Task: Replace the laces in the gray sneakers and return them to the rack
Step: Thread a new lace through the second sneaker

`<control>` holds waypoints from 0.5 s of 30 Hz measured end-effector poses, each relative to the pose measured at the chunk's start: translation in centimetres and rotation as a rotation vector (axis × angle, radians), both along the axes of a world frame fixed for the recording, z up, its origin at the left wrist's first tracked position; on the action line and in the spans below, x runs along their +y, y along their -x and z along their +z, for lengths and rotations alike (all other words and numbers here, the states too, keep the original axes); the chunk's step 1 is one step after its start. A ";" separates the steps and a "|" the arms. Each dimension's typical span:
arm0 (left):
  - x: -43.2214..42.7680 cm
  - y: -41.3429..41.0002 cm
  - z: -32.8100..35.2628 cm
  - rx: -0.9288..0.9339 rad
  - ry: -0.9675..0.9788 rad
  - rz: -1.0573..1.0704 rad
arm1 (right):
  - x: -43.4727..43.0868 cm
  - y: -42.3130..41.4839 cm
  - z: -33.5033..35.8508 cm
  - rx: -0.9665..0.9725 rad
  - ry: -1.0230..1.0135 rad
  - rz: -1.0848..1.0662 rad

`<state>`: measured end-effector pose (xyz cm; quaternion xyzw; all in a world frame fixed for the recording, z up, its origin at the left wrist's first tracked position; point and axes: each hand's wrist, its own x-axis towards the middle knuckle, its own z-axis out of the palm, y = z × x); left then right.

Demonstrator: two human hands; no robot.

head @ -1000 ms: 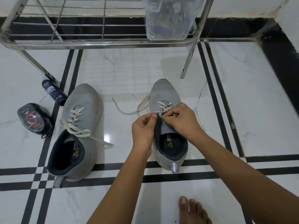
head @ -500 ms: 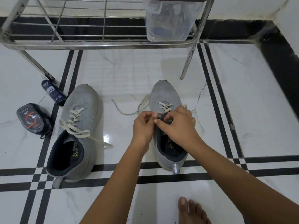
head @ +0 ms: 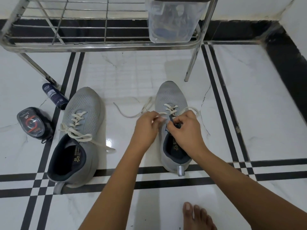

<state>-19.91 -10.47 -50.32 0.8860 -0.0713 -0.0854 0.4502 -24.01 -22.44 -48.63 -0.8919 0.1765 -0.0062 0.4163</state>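
Observation:
Two gray sneakers stand on the white tiled floor. The left sneaker [head: 79, 130] is fully laced with a cream lace, its ends lying loose. The right sneaker [head: 171, 98] is laced only through its lower eyelets. My left hand [head: 146, 128] pinches the cream lace [head: 171, 109] at the shoe's left side. My right hand [head: 186, 128] pinches the lace at the tongue by the upper eyelets. One loose lace end [head: 131, 112] trails on the floor to the left of that shoe.
The steel shoe rack [head: 99, 45] stands behind the shoes, its right leg [head: 191, 67] just beyond the right sneaker's toe. A clear plastic container [head: 174, 22] sits on the rack. A dark tube [head: 54, 95] and a black packet [head: 33, 123] lie at left. My bare foot [head: 197, 216] shows at the bottom.
My hands have drawn slightly apart, the left one pulling the lace out to the left, while the right one stays at the tongue. The shoes have not moved.

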 end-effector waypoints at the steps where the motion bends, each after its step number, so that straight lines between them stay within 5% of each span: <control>1: 0.4 -0.3 0.8 0.051 0.200 0.124 | -0.1 0.0 0.0 0.004 -0.012 -0.009; 4: 2.6 -2.0 4.1 0.365 1.227 0.420 | -0.3 0.0 -0.2 0.015 -0.051 -0.039; 6: 4.0 -3.1 5.6 0.510 1.463 0.462 | -0.1 -0.1 -0.2 0.010 -0.081 -0.050; 9: 4.3 -2.9 5.6 0.598 1.137 0.431 | 0.2 -0.2 -0.2 0.007 -0.094 -0.036; 12: 3.8 -2.0 3.5 0.611 0.254 0.039 | 0.1 -0.2 0.0 0.015 -0.074 -0.041; 15: 2.7 -2.0 1.7 0.268 -0.162 -0.023 | 0.0 -0.3 0.2 0.037 -0.038 -0.027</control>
